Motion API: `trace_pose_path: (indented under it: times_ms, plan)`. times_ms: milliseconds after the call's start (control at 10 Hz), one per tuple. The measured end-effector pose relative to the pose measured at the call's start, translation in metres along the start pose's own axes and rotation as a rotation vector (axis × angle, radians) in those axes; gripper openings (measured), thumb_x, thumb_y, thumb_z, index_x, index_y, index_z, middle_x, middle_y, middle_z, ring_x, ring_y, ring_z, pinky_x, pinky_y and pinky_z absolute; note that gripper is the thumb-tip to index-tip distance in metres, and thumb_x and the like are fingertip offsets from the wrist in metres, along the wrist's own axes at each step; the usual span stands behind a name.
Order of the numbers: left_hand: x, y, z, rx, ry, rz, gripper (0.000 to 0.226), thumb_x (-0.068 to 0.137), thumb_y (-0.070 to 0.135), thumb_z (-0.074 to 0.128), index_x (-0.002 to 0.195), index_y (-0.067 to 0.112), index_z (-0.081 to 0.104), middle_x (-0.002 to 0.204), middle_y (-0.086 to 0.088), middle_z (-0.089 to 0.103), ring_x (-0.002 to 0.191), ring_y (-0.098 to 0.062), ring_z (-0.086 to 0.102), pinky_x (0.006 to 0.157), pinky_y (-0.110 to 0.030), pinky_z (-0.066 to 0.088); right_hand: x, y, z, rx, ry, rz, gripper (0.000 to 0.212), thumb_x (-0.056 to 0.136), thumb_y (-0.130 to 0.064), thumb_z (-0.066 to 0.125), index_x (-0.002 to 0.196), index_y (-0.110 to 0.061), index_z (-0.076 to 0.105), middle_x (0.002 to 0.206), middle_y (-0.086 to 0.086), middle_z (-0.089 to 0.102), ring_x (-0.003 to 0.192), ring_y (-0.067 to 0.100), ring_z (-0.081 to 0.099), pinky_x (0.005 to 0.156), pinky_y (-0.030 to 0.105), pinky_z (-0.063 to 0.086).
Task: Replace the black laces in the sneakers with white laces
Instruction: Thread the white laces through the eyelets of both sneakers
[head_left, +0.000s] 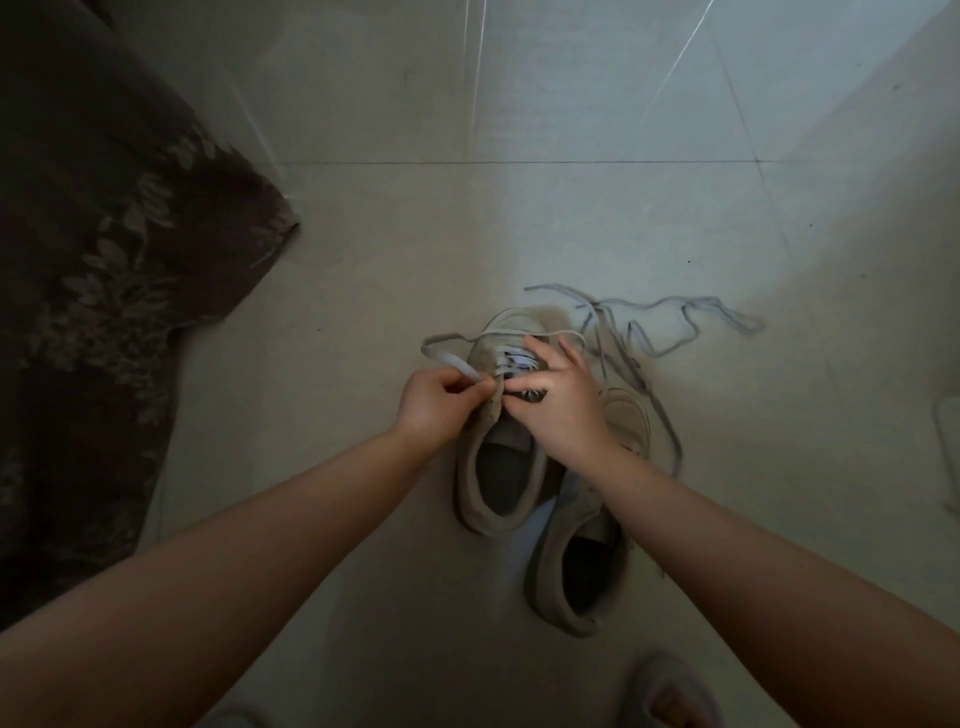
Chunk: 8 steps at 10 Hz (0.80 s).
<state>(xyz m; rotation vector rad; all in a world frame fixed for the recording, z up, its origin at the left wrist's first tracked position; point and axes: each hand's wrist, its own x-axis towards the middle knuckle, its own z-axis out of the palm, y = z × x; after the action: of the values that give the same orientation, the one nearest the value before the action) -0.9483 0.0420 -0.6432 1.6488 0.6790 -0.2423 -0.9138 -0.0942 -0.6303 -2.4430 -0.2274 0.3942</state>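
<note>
1. From the head camera I look down at a pale tiled floor (597, 218). It is dim here, so colours are hard to tell.
2. I count two sneakers. The left sneaker (501, 431) is pale grey-beige with a dark inside. It sits in the middle of the floor with its toe pointing away from me.
3. The right sneaker (582, 561) looks the same. It lies just beside the first one and nearer to me, and my right arm covers much of its front.
4. A white lace (452, 358) is threaded across the front of the left sneaker. One flat end loops out to the left.
5. My left hand (436, 405) has its grip closed, pinching that white lace end by the sneaker's left edge.
6. My right hand (561, 395) rests on the tongue with fingers partly spread and thumb pointing left. I cannot tell if its grip holds anything, since the fingertips hide what is under them.
7. Loose dark laces (670, 332) lie in a tangle on the floor, past the sneakers and to the right. They look grey in this light. I cannot count them where they cross.
8. A dark cloth with a leaf pattern (104, 291) fills the left side, cut off by the edge.
9. At the bottom edge I see one slipper with toes (670, 696), partly cut off.
</note>
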Motion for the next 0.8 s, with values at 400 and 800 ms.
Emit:
trace_pose_path:
  times_ms: [400,800]
  plan:
    - [-0.009,-0.005,-0.002,-0.072,0.043,0.063,0.01,0.084,0.013,0.069,0.09,0.011,0.061,0.068,0.003,0.056,0.062,-0.006,0.05,0.062,-0.018,0.043,-0.009,-0.002,-0.004,0.124,0.096,-0.09,0.012,0.08,-0.004,0.07,0.07,-0.009,0.065,0.118,0.004,0.064,0.125,0.014,0.041,0.104,0.012,0.021]
    - [-0.004,-0.012,-0.001,0.089,0.097,0.135,0.011,0.084,0.019,0.067,0.084,0.013,0.058,0.065,0.005,0.051,0.06,-0.011,0.048,0.063,-0.027,0.042,-0.011,-0.017,-0.042,-0.316,-0.102,-0.173,0.023,0.094,-0.044,0.049,0.096,-0.022,0.054,0.083,-0.01,0.05,0.072,0.011,0.048,0.064,0.028,0.038]
